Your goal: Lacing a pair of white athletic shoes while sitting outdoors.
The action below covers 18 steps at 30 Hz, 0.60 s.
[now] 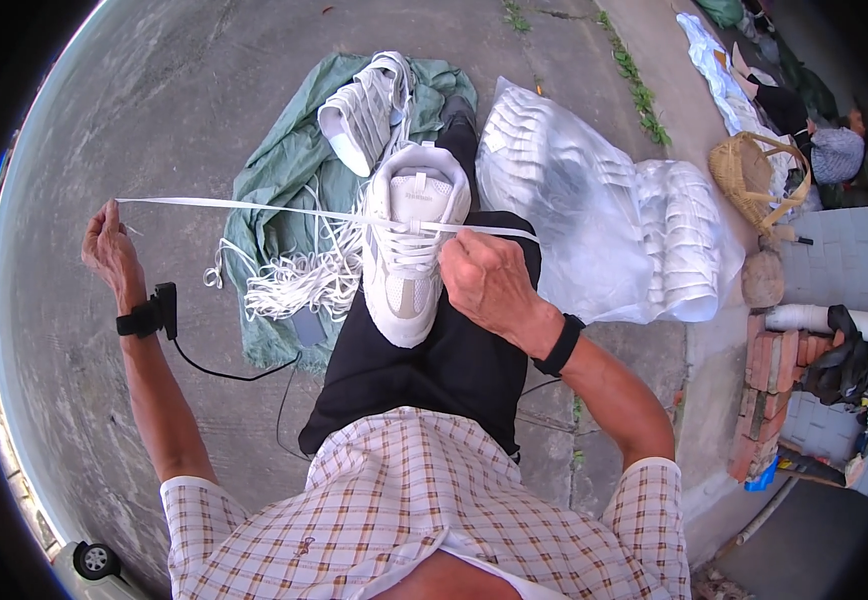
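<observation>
A white sneaker (401, 292) rests on my lap, its toe toward me and its lower eyelets laced. Far out to the left, my left hand (114, 250) pinches one end of a flat white shoelace (244, 206), pulled taut from the shoe. My right hand (489, 283) is closed at the shoe's right side, gripping the lace's other part, whose tail sticks out to the right. Beyond the shoe, a tangled pile of white laces (299, 287) and a stack of pale shoe uppers (362, 125) lie on a green sack (264, 180).
Clear plastic bags (579, 235) of nested white shoe parts lie on the concrete to the right. Farther right are a wicker basket (749, 180), stacked bricks (766, 385) and a seated person (834, 145). A parked car (94, 565) shows at lower left.
</observation>
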{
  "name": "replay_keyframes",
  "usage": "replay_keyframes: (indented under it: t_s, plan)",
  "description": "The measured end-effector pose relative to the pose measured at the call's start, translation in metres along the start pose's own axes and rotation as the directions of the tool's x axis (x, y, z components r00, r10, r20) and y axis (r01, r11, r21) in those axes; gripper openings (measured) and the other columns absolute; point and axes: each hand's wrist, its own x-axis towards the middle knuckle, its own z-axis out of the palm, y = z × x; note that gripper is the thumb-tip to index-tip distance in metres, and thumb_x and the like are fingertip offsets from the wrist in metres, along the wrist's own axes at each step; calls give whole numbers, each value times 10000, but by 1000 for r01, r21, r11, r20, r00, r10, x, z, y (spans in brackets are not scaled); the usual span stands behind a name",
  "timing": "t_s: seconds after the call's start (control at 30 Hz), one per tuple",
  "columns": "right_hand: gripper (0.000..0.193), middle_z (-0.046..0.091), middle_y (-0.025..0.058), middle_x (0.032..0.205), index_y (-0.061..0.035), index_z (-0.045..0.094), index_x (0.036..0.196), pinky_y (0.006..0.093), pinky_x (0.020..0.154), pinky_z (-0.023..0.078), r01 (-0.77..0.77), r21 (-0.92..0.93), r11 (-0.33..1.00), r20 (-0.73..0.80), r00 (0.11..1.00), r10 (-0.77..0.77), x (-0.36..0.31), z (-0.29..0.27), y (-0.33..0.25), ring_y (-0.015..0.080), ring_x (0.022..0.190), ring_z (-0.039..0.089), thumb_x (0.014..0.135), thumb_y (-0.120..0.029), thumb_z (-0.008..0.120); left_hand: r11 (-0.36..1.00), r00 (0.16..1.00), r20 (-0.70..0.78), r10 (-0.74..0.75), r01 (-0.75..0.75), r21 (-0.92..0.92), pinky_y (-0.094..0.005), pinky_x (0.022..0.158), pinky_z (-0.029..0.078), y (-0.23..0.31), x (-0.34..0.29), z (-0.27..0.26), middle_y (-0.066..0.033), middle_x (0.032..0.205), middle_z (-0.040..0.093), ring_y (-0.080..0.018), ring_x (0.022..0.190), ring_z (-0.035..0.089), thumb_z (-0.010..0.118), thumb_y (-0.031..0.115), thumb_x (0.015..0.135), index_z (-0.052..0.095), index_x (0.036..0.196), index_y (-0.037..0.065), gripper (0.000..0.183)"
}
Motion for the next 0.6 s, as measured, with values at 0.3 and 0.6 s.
replay_keyframes:
  t_s: [0.3,0.6]
  plan:
    - [145,569,104,827,-28,610,885,417,728,464,-141,21,990,-154,978,142,5,-13,6,292,798,598,818,-100,716,823,849,497,181,-407,397,-387,826,537,6,-65,49,-143,1256,584,-280,1069,634,681,252,927,648,1191,102,305]
    - [108,578,92,779,-30,625,782,433,791,402,-275,265,924,65,962,267,5,-24,18,291,815,544,847,-91,687,683,216,748,628,-612,-397,-453,999,453,161,-194,119,-87,1294,562,-312,1182,528,765,155,829,659,1018,93,226]
